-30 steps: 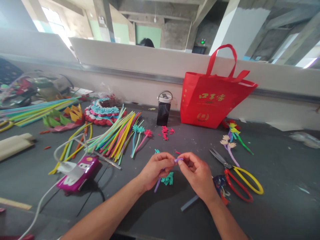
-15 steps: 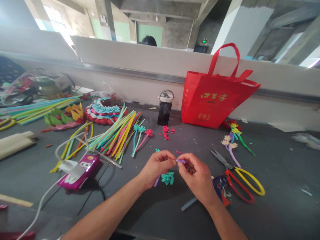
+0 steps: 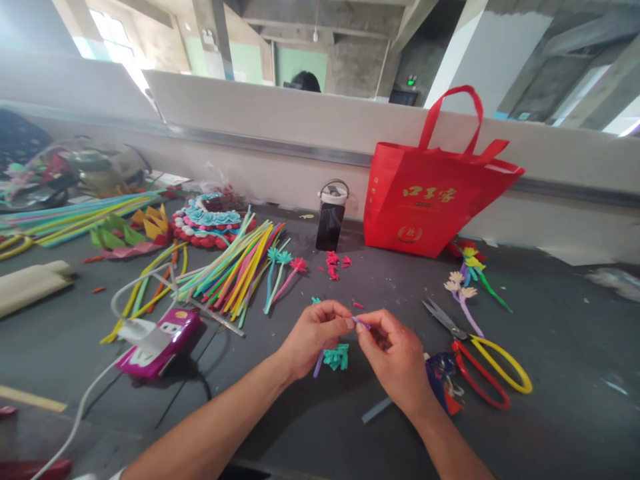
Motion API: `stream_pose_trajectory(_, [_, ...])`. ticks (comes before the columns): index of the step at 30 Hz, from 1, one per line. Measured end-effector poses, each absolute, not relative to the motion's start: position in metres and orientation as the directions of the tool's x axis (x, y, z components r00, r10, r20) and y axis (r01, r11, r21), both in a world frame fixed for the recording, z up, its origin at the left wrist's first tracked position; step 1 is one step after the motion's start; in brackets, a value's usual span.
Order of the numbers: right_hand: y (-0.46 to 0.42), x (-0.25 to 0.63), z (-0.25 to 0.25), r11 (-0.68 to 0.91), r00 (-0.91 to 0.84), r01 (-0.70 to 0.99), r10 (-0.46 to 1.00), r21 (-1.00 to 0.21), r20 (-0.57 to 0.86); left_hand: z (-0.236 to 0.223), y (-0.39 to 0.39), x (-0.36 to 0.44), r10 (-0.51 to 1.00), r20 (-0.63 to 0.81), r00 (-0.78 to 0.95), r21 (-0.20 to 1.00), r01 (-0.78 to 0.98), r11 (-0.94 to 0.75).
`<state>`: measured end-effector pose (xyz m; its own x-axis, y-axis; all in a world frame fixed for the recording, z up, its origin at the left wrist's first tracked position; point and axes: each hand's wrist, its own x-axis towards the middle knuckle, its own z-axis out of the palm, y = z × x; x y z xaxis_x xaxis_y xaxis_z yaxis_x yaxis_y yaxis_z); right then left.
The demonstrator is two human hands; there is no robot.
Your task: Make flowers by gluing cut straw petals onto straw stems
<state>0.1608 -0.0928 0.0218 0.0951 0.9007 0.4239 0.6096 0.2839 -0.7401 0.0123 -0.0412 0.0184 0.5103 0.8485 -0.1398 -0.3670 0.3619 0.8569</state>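
My left hand (image 3: 320, 337) is closed, with a purple pipe cleaner (image 3: 319, 365) sticking out below its fingers. Opposite it, my right hand (image 3: 395, 350) pinches a short purple pipe-cleaner piece (image 3: 362, 322); the fingertips of both hands nearly meet there. Whether the two purple parts join is hidden. On the table just below lies a small pile of teal pieces (image 3: 336, 357). Red pieces (image 3: 333, 264) are scattered beyond my hands. To the right, scissors (image 3: 453, 327) with one red and one yellow handle lie open.
Left of my hands lie a bundle of coloured pipe cleaners (image 3: 240, 267), finished flowers (image 3: 283, 259) and a purple power bank (image 3: 163, 340) with a white plug and cable. A bottle (image 3: 330, 223) and a red bag (image 3: 425, 200) stand at the back. More flowers (image 3: 460, 287) lie at right.
Both hands stay in nearly the same place. The purple piece between the fingertips has tilted slightly, and my right fingers have shifted a little.
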Motion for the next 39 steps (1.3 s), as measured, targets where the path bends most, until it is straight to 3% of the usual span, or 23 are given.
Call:
stream_pose_trajectory(9, [-0.094,0.159,0.014,0.362,0.042,0.742,0.815,-0.564,0.578,0.016,-0.042,0.013,0.844,-0.152,0.514,0.821,-0.41,0.397])
stream_pose_trajectory(19, [-0.095,0.159,0.017,0.522,-0.177,0.792,0.693,-0.317,0.699,0.015,-0.042,0.011,0.832,-0.156,0.532,0.789,-0.44,0.429])
stream_pose_trajectory(25, [-0.095,0.16,0.016,0.554,-0.284,0.811,0.652,-0.187,0.703,0.017,-0.042,0.01,0.821,-0.166,0.547,0.78,-0.436,0.448])
stream_pose_trajectory(30, [-0.094,0.158,0.013,0.496,-0.144,0.804,0.697,-0.328,0.703,0.018,-0.041,0.01,0.866,-0.09,0.492,0.852,-0.412,0.323])
stream_pose_trajectory(33, [-0.094,0.157,0.011,0.43,-0.059,0.786,0.767,-0.443,0.639,0.018,-0.041,0.009,0.897,-0.001,0.443,0.919,-0.353,0.175])
stream_pose_trajectory(36, [-0.093,0.157,0.01,0.404,-0.038,0.78,0.793,-0.478,0.608,0.019,-0.04,0.008,0.908,0.079,0.411,0.963,-0.267,0.037])
stream_pose_trajectory(39, [-0.092,0.158,0.01,0.368,-0.004,0.764,0.825,-0.531,0.565,0.022,-0.039,0.005,0.924,0.233,0.303,0.972,-0.11,-0.209])
